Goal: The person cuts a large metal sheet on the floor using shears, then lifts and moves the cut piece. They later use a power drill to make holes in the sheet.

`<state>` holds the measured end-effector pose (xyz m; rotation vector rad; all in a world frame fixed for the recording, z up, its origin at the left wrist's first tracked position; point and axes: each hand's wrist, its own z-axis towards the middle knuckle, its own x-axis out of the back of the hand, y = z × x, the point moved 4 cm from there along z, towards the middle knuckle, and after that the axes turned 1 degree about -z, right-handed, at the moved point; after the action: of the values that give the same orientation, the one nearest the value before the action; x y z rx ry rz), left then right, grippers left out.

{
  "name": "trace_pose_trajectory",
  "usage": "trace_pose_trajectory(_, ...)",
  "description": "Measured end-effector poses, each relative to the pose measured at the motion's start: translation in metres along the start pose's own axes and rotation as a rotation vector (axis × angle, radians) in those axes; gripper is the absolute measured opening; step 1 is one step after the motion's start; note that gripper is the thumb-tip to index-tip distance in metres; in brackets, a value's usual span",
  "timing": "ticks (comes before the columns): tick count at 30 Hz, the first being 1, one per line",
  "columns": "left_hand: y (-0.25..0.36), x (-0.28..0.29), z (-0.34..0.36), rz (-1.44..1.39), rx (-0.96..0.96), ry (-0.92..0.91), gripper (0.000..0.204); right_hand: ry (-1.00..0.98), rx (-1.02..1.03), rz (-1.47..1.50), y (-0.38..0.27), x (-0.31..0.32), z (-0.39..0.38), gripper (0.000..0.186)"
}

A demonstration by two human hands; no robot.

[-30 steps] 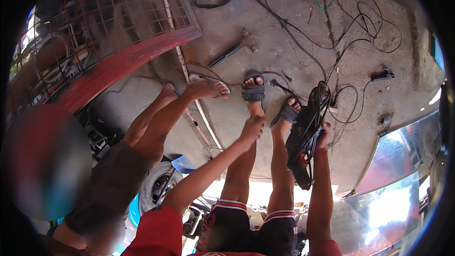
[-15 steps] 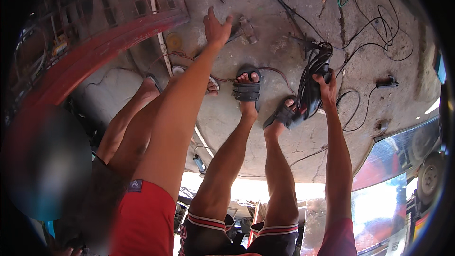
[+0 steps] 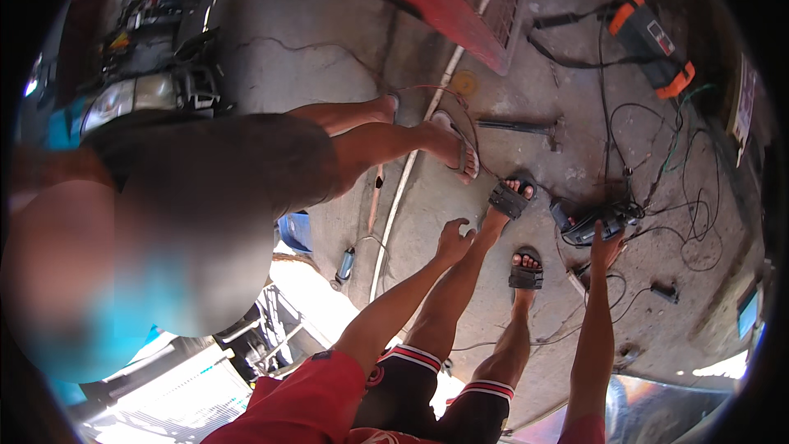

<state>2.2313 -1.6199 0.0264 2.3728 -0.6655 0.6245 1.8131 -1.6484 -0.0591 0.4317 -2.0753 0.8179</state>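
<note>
My right hand (image 3: pixel 609 247) holds a black corded tool (image 3: pixel 585 224), with cable around it, to the right of my sandalled feet; whether the tool rests on the floor I cannot tell. My left hand (image 3: pixel 456 237) is over my left shin with loosely bent fingers apart and nothing in it. Beyond my feet a long-handled hammer (image 3: pixel 518 127) lies on the concrete. An orange-and-black machine (image 3: pixel 649 45) with a strap lies at the upper right, and loose cables (image 3: pixel 699 205) spread to the right of the tool.
Another person's legs (image 3: pixel 374 150) in flip-flops are close on my left. A red metal grille frame (image 3: pixel 472 29) crosses the top, beside a long pale strip (image 3: pixel 407 164). A small cylinder (image 3: pixel 345 265), a blue object (image 3: pixel 292 233) and vehicle parts (image 3: pixel 144 103) lie leftward.
My left hand reached up toward the hammer, then came back down empty. My right hand, with the black tool, is now lower toward the floor. The view has swung, showing the orange-and-black machine.
</note>
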Motion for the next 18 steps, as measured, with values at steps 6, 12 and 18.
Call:
trace_pose_trajectory(6,-0.019,0.024,-0.095,-0.074,-0.114,0.070,0.032,-0.518,0.301,0.192,-0.042,0.014,-0.102,0.063)
trace_pose_trajectory(12,-0.057,0.014,-0.202,-0.306,-0.081,-0.115,0.032,-0.710,0.503,-0.107,-0.037,0.028,-0.210,0.041)
trace_pose_trajectory(18,-0.167,0.019,-0.309,-0.526,-0.023,-0.127,0.031,-0.769,0.346,-0.197,-0.010,0.046,-0.300,0.042)
